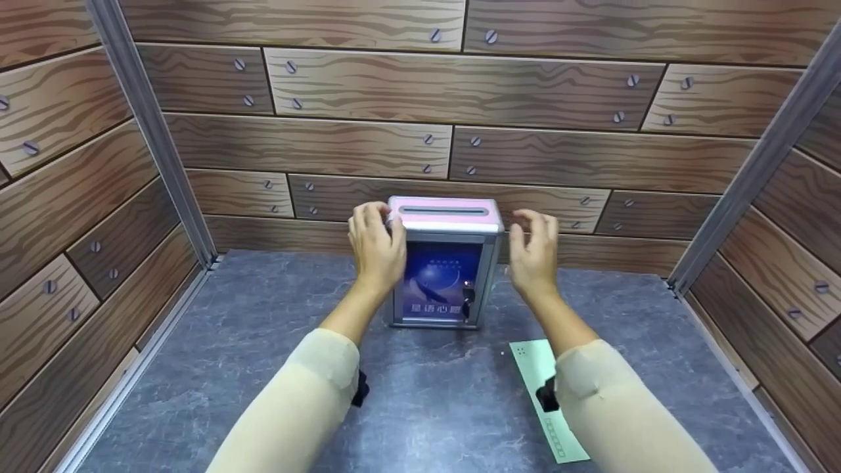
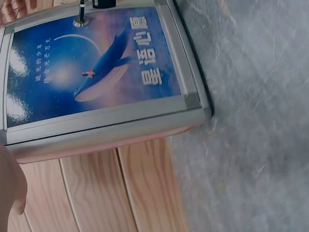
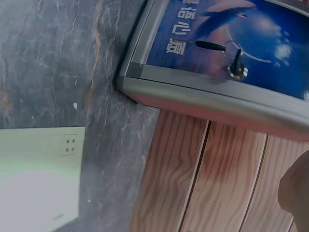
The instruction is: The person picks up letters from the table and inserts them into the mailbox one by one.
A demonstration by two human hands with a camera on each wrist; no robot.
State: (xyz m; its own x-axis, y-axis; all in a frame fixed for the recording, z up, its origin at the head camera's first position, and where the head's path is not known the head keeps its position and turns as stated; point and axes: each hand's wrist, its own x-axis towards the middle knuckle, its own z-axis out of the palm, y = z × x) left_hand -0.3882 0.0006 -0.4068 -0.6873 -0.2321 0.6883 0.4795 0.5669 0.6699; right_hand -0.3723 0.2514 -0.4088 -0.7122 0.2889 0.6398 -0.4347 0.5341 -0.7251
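The pink-topped box (image 1: 447,263) stood upright on the grey desk (image 1: 263,368), between the two hands. The left hand (image 1: 376,246) gripped the box's upper left corner, its fingers curled over the edge. The right hand (image 1: 535,253) hovered just beside the box's right side, fingers loosely spread; it seemed not to touch, though the view was poor there. A key (image 3: 236,63) hung in the front lock. A pale green paper slip (image 1: 542,394) lay under the right forearm.
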